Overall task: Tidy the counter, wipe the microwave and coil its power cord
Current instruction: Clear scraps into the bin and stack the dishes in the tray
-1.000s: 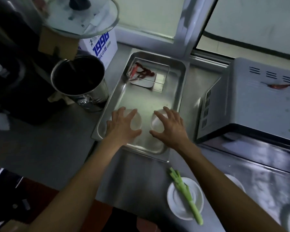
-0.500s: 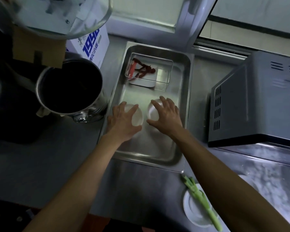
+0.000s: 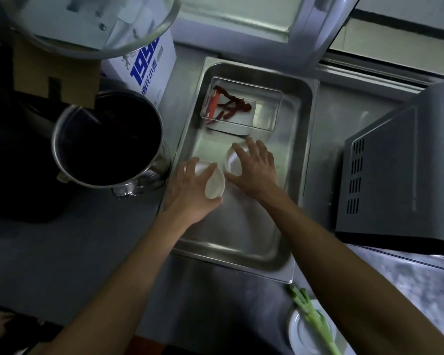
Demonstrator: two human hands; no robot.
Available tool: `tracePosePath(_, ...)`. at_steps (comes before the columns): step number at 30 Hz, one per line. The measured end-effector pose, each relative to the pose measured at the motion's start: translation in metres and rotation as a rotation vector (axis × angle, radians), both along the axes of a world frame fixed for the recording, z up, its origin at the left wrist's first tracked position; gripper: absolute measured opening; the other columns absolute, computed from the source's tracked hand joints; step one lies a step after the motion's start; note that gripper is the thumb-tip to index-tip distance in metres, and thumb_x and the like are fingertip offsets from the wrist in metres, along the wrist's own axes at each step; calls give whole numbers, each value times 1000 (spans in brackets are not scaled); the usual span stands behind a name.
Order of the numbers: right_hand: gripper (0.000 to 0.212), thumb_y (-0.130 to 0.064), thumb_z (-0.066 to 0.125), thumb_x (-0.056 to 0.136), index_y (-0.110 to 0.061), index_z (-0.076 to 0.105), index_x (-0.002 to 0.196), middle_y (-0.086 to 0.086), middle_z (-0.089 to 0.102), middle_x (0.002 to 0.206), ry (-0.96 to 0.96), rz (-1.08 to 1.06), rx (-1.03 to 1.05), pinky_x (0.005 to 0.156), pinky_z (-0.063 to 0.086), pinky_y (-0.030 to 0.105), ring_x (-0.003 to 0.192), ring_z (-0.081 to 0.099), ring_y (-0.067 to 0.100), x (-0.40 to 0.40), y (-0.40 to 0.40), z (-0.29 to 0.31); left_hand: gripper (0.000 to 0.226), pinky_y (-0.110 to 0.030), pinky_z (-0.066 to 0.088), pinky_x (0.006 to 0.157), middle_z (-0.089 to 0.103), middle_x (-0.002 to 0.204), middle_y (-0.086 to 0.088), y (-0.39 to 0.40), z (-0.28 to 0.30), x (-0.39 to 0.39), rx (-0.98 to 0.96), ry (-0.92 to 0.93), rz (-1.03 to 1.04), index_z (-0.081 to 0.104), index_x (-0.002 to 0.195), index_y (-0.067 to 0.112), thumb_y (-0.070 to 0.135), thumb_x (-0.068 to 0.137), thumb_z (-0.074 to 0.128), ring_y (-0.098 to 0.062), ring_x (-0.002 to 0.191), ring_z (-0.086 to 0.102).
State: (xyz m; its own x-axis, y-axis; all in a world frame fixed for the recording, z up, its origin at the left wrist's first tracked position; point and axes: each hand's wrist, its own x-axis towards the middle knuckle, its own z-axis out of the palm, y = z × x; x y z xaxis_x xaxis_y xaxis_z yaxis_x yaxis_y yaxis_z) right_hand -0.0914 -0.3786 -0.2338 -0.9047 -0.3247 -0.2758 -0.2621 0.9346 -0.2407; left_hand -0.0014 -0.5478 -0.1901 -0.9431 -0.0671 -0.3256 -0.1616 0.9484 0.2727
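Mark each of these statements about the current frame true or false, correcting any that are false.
1. Each hand holds a small white dish over the metal tray. True: left hand on the left dish, right hand on the right dish.
2. The clear box of red chillies sits on the microwave. False: it lies at the tray's far end.
3. The pot stands left of the tray. True.
4. The green stalk lies in the pot. False: it rests on a white plate at the counter's near edge.
5. The microwave is right of the tray. True.
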Motion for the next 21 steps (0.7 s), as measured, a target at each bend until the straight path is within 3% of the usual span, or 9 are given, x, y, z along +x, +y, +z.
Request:
tracePosePath(5, 92, -69, 59, 83, -34, 14, 156, 3, -6, 167, -44, 6, -26, 122, 8, 53, 153, -7, 29, 0, 2, 1, 88, -49, 34, 111, 15, 157, 3, 2, 1, -4, -11, 36, -13, 26, 151, 43, 62, 75, 67, -26, 143, 16)
tracePosePath(9, 93, -66, 64, 82, -34, 17, 156, 3, -1, 167, -23, 4, -80, 121, 11, 52, 153, -4, 28, 10, 16, 7, 86, -49, 34, 110, 18, 157, 0, 5, 4, -10, 4, 42, -23, 29, 151, 40, 58, 75, 67, -28, 141, 18)
tracePosePath(15, 65, -37, 53, 99, -28, 21, 155, 5, 9, 166, 3, -79, -108, 123, 13, 46, 153, 4, 26, 28, 42, 32, 85, -51, 32, 111, 16, 158, -4, 20, 14, -25, 73, 53, -61, 30, 150, 37, 52, 77, 71, -32, 141, 16)
tracePosePath(21, 59, -16, 53, 99, -24, 32, 154, 9, 25, 163, 89, -174, -231, 119, 24, 45, 151, 20, 28, 40, 67, 54, 87, -55, 31, 107, 16, 158, -4, 54, 16, -59, 39, 62, -151, 27, 150, 39, 58, 77, 71, -31, 144, 15)
